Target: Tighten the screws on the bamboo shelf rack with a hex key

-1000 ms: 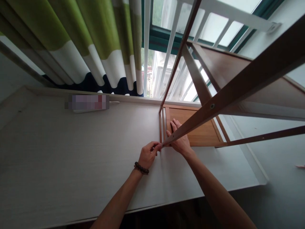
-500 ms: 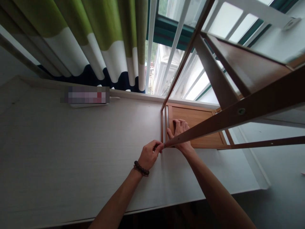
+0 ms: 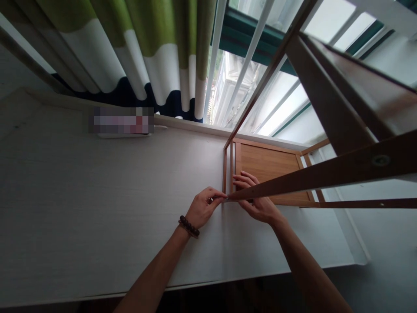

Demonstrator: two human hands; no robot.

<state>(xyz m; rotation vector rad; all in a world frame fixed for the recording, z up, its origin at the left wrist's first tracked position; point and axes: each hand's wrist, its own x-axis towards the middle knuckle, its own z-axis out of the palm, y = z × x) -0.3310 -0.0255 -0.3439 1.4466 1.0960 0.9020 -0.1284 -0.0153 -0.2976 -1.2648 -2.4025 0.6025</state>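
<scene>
A brown wooden shelf rack (image 3: 325, 174) stands on the white tabletop (image 3: 97, 204) by the window, its uprights rising toward the camera. My left hand (image 3: 203, 211), with a dark bead bracelet on the wrist, pinches something small I cannot make out at the foot of the rack's near left leg (image 3: 226, 198). My right hand (image 3: 257, 200) lies behind that leg with fingers stretched over the rack's bottom shelf board (image 3: 270, 163), partly hidden by the slanting upright.
A green, white and navy curtain (image 3: 137, 56) hangs at the back left. White window bars (image 3: 250, 52) stand behind the rack. A blurred flat object (image 3: 122, 121) lies near the table's back edge. The table's right end (image 3: 355, 252) drops off beside the rack.
The view has tilted, so the rack's uprights sit higher and further right. My right hand's fingers have spread out over the bottom shelf. My left hand stays pinched at the leg's foot.
</scene>
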